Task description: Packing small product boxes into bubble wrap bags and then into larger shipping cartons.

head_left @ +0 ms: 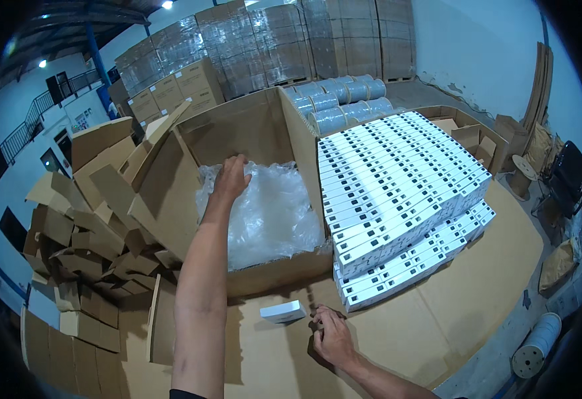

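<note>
My left hand (pixel 232 178) reaches into a large open cardboard box (pixel 274 276) and rests at the far left part of crumpled clear plastic sheeting (pixel 274 213). Its thumb stands apart from the fingers, whose tips are partly hidden. Low over the cardboard-covered surface, my right hand (pixel 334 338) is loosely bent, thumb and fingers apart, with nothing visible in it. Just left of its fingertips lies one small white carton (pixel 283 311), not touched. Close beyond that hand rises a big stack of slim white cartons (pixel 397 193) with dark square marks, in tight rows.
Torn and folded cardboard (pixel 85 246) is heaped at the left. Wrapped spools (pixel 347 106) stand behind the box, before tall wrapped pallets (pixel 257 46). At the right are a black chair (pixel 565 174), a wooden reel (pixel 523 174) and a white cable spool (pixel 537 346).
</note>
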Demonstrator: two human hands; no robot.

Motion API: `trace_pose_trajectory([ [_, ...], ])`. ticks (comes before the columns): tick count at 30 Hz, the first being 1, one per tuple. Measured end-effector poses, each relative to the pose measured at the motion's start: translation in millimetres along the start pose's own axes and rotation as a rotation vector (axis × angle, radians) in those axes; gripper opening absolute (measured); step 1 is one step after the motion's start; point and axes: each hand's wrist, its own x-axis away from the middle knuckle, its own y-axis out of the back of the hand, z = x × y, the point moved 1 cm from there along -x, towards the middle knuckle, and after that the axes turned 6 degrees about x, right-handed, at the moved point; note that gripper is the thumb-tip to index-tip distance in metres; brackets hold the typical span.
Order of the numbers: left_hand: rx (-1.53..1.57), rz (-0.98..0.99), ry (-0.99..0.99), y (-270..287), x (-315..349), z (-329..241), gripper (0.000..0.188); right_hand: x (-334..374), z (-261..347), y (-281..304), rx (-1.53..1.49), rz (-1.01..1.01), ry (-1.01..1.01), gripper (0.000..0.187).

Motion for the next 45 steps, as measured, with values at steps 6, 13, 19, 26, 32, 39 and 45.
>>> trace_pose_trajectory([
  [6,0.004,0.235,0.323,-27.0,-17.2,6.6,0.034,-3.1,1.3,2.7,-0.041,0.008,-0.032,0.034],
  [13,-0.035,0.345,0.276,-27.4,-23.0,5.3,0.015,-5.3,-2.2,1.7,-0.038,0.005,-0.032,0.033],
  [19,0.038,0.265,0.308,-23.6,-15.2,1.7,0.019,-5.3,-1.9,1.5,-0.032,-0.020,-0.036,0.028],
  [26,0.037,-0.027,0.122,15.6,-31.7,-0.5,0.021,-2.8,3.7,4.0,-0.045,-0.029,-0.038,0.025],
  [32,0.182,-0.356,0.217,100.1,-40.5,-68.9,0.019,-0.9,2.4,2.2,-0.032,-0.098,0.005,0.021],
  [39,0.482,-0.530,0.418,165.0,56.2,-183.1,0.022,2.7,-9.1,-5.3,-0.120,-0.122,-0.034,0.018],
  [45,0.872,-0.425,0.701,165.8,218.5,-249.2,0.021,22.9,-8.6,1.7,-0.442,0.037,-0.213,0.020],
])
